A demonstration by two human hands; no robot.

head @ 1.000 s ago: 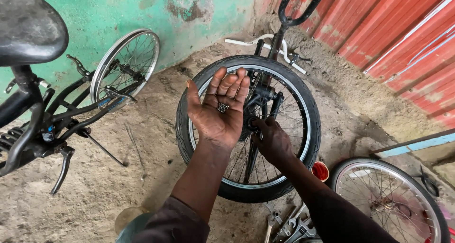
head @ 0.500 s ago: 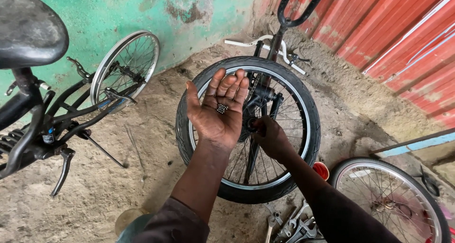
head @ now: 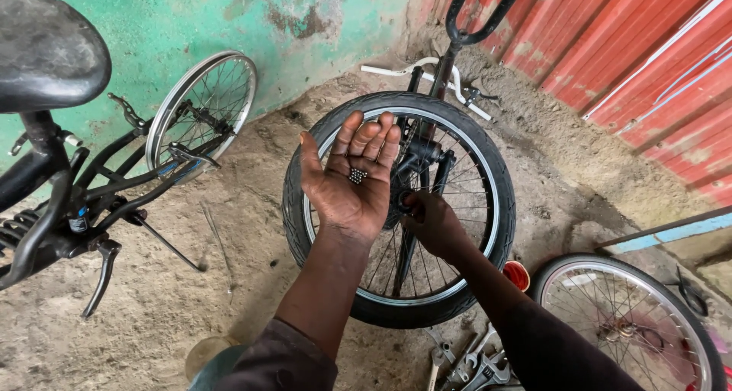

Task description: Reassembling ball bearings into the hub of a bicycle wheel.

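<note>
While the left hand (head: pixel 352 179) lies open, palm up, cupping small steel bearing balls (head: pixel 356 175) before the tyred wheel (head: pixel 488 170), the right hand (head: pixel 431 222) reaches its hub; whether it grips is unclear. Spanners (head: pixel 473 364) lie below the wheel, a bare rim (head: pixel 200 105) left, a red cup (head: pixel 516 275) beside.

Prob. outdoor bike repair yard: wheels (head: pixel 396 208), spanners (head: pixel 473 364), dirt ground (head: pixel 191 299).

Steel balls (head: pixel 357 175) lie in the left hand (head: pixel 349 181), over the tyred wheel (head: pixel 399 208). Bare rim (head: pixel 200 113) at ten o'clock, spanners (head: pixel 469 364) at five.
</note>
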